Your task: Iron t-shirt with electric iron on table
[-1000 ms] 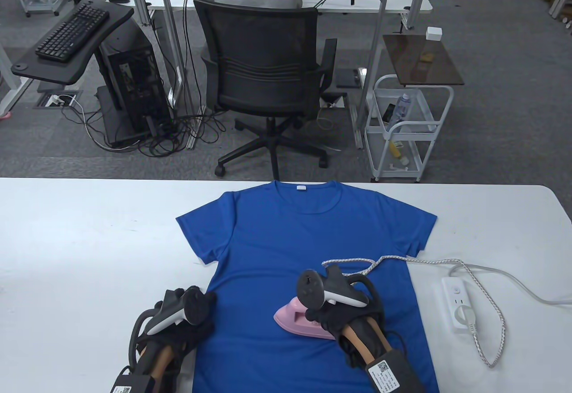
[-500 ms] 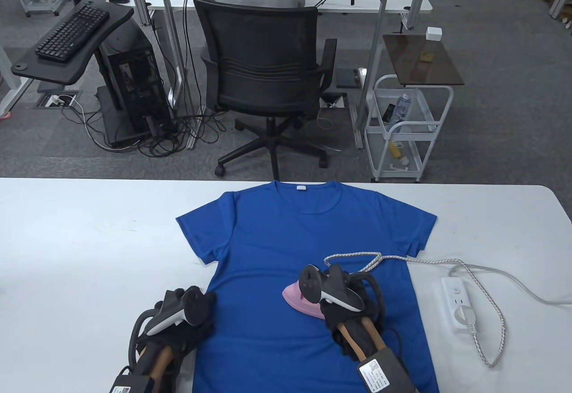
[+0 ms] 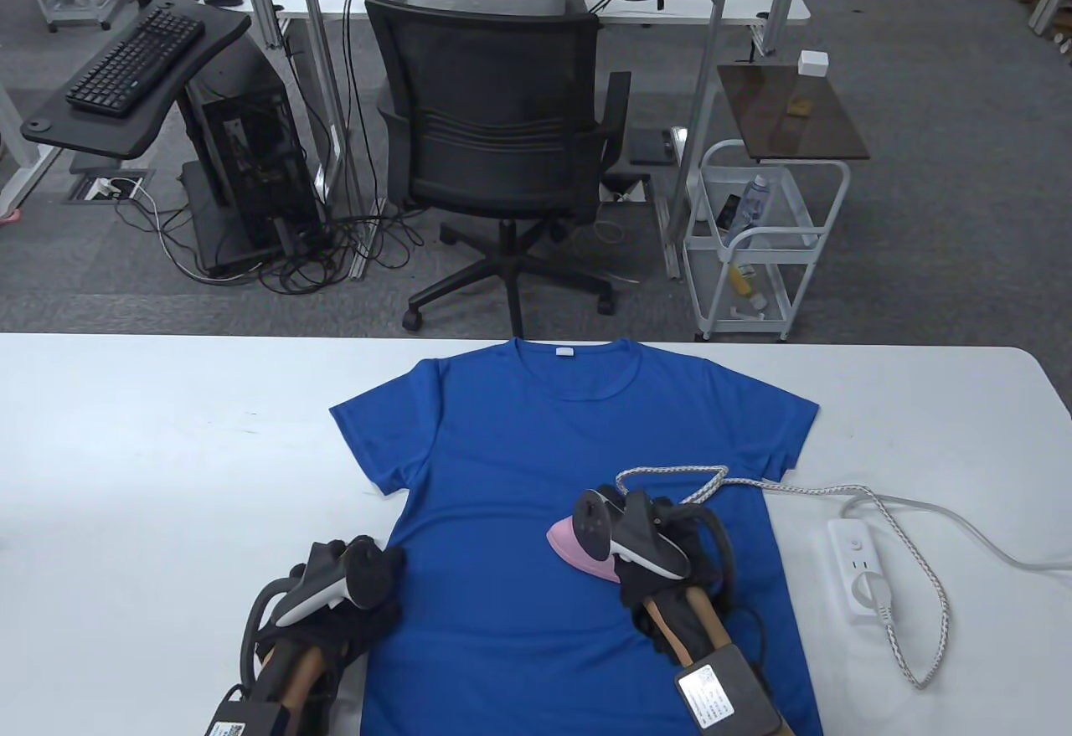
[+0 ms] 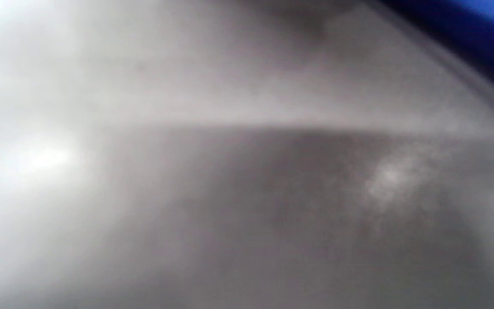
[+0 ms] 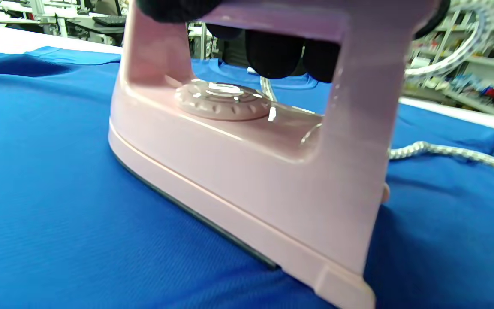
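On t-shirt (image 3: 569, 451) | iron (image 3: 578, 548) gripped by right hand (image 3: 662, 552) | left hand (image 3: 352, 602) at shirt's edge

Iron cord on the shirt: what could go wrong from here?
1. The braided cord loops on the t-shirt just ahead of the pink iron; the iron could run onto it or drag it, bunching fabric.
2. The left hand rests only at the shirt's lower-left edge, so cloth near the right hand may slide and crease.
3. A tug could strain the plug at the power strip.
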`<action>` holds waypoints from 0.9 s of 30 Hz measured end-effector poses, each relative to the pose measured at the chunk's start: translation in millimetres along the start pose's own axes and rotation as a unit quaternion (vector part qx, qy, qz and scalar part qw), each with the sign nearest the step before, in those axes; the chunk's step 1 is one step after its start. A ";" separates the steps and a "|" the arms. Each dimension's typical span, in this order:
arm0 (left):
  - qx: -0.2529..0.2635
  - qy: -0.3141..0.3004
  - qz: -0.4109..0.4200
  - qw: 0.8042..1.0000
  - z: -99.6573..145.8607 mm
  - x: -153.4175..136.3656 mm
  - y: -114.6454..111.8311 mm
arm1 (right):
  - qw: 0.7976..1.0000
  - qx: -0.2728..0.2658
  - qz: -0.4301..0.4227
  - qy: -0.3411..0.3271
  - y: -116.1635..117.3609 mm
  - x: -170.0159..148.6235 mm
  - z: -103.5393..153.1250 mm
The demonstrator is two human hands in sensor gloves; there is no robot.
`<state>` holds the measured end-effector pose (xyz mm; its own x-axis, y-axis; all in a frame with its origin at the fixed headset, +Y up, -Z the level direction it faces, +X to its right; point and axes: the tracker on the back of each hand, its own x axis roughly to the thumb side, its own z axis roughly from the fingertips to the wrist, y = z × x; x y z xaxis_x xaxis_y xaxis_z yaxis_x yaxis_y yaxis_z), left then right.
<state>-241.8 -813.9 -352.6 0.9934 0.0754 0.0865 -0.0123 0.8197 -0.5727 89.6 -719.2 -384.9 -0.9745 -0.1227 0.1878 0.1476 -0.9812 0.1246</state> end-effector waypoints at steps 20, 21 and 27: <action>0.001 -0.001 0.002 1.000 -0.4 -0.1 0.3 | 0.991 0.111 -0.047 -0.048 -5.2 -19.4 22.2; 0.002 0.000 0.002 1.000 -0.3 -0.1 0.3 | 0.994 0.097 -0.046 -0.032 -4.5 -20.9 20.0; 0.002 -0.001 0.003 1.000 -0.4 -0.4 0.0 | 0.999 0.036 -0.007 0.040 -0.9 -26.1 9.0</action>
<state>-242.1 -814.2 -353.0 0.9930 0.0812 0.0854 -0.0181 0.8213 -0.5702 116.4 -713.8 -381.2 -0.9866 -0.1227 0.1072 0.1420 -0.9701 0.1966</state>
